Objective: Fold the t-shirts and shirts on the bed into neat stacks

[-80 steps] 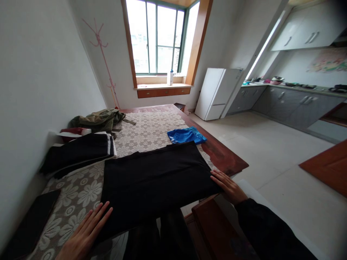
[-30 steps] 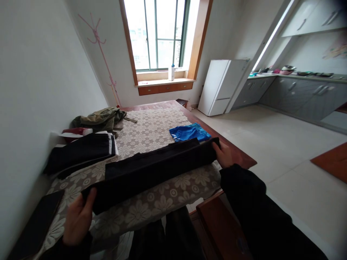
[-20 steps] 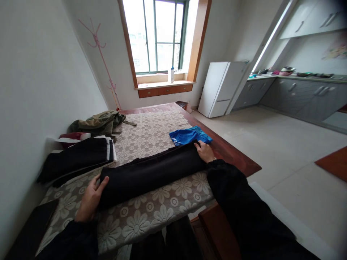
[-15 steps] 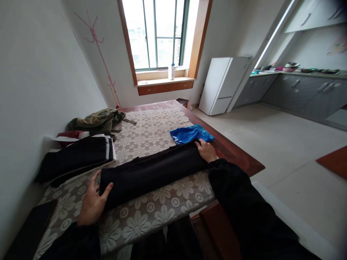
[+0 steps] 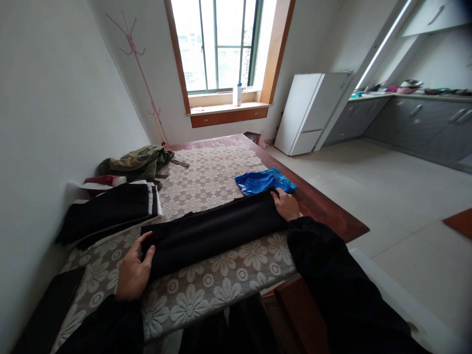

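Note:
A long folded black garment (image 5: pixel 217 228) lies across the near part of the table, slightly slanted. My left hand (image 5: pixel 133 268) is at its left end, thumb and index finger spread apart and touching the cloth edge; its other fingers are partly hidden. At the right end, my right hand (image 5: pixel 286 204) grips the garment's far corner, with the fingertips curled over the edge. Blue shorts (image 5: pixel 263 181) lie just beyond that corner. Further left sits a stack of folded black and white clothes (image 5: pixel 110 209).
A lace tablecloth (image 5: pixel 191 309) with white flowers covers most of the wooden table (image 5: pixel 332 216). An olive bag or garment (image 5: pixel 138 162) lies by the wall, near a dark red item (image 5: pixel 101 184). A flat black object (image 5: pixel 51 307) rests at the near left. A fridge (image 5: pixel 306 113) stands beyond.
The camera view has shifted slightly, so the scene appears a little further right. Both hands stay at the garment's ends, the left one's fingers lying a little differently on the edge.

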`<state>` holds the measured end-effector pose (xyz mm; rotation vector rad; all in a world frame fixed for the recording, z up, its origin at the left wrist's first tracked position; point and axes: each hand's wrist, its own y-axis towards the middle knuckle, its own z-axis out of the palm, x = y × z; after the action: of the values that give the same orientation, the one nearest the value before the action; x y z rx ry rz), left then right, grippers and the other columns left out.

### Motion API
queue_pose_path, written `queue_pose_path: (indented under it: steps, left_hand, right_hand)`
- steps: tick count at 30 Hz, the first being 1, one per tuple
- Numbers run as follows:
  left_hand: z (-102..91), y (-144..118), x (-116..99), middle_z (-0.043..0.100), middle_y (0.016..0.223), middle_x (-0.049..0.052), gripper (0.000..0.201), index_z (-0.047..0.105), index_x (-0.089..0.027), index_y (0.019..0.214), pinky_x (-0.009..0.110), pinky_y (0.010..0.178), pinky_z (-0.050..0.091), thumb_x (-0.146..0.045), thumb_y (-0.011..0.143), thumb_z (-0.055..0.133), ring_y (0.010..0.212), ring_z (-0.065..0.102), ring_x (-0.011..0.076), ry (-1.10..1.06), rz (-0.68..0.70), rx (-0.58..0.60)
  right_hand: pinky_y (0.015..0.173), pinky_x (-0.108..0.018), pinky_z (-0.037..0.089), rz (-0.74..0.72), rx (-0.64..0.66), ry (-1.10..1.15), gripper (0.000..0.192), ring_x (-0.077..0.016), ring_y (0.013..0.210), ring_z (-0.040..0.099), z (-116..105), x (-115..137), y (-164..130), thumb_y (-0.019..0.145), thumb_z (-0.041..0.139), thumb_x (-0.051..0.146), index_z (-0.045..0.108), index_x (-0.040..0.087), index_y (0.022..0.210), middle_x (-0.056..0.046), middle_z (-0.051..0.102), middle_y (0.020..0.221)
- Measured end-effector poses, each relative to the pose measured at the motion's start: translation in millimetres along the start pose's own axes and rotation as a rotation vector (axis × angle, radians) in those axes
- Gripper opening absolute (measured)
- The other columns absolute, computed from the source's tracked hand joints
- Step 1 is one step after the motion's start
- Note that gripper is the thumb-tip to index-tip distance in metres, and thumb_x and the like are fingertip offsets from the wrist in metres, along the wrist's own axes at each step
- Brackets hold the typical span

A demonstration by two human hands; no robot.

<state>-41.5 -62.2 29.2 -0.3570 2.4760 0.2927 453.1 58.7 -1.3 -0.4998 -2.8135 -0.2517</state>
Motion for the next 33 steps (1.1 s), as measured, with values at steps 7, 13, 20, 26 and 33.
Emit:
queue_pose_path:
  steps: [7,13,20,26,33]
  left_hand:
    - [8.0,0,2,0.058,0.145,0.015,0.055,0.054,-0.018,0.140,0.047,0.117,0.042,-0.045,0.092,0.048,0.136,0.054,0.0320,0.027,0.128,-0.061]
    - [7.9,6,9,0.056,0.148,0.015,0.054,0.054,-0.020,0.140,0.047,0.117,0.042,-0.044,0.092,0.049,0.138,0.053,0.0320,0.096,0.147,0.013]
    - [-10.2,0,-1,0.046,0.159,0.019,0.066,0.044,-0.014,0.151,0.052,0.103,0.051,-0.050,0.097,0.033,0.128,0.062,0.0374,0.328,0.094,0.142]
    - [-5.7,-12,-43,0.052,0.156,0.019,0.058,0.051,-0.013,0.148,0.056,0.109,0.044,-0.040,0.098,0.036,0.139,0.051,0.0377,0.526,0.336,0.113]
    - [50.3,22,-76,0.056,0.154,0.016,0.053,0.055,-0.016,0.147,0.054,0.123,0.029,-0.034,0.098,0.041,0.147,0.045,0.0322,0.438,0.483,0.114]
  right_hand:
    - [0.086,-0.040,0.049,-0.072,0.021,-0.086,0.050,-0.0353,0.102,0.071,-5,7,-6,0.107,0.031,0.049,0.059,0.018,0.135,-0.019,0.075,0.108]
    - [0.091,-0.041,0.049,-0.096,0.046,-0.110,0.048,-0.0344,0.108,0.070,-13,15,-15,0.105,0.040,0.051,0.054,0.018,0.137,-0.019,0.074,0.112]
    - [0.092,-0.040,0.049,-0.049,0.053,-0.096,0.047,-0.0321,0.110,0.071,-19,17,-18,0.108,0.031,0.046,0.053,0.016,0.136,-0.020,0.074,0.113]
    - [0.092,-0.039,0.049,-0.063,0.065,-0.077,0.057,-0.0327,0.113,0.070,-20,17,-19,0.102,0.044,0.058,0.049,0.017,0.142,-0.018,0.074,0.116]
    - [0.092,-0.040,0.050,-0.051,0.065,-0.083,0.050,-0.0320,0.113,0.070,-16,13,-17,0.107,0.036,0.050,0.050,0.017,0.141,-0.018,0.074,0.115]
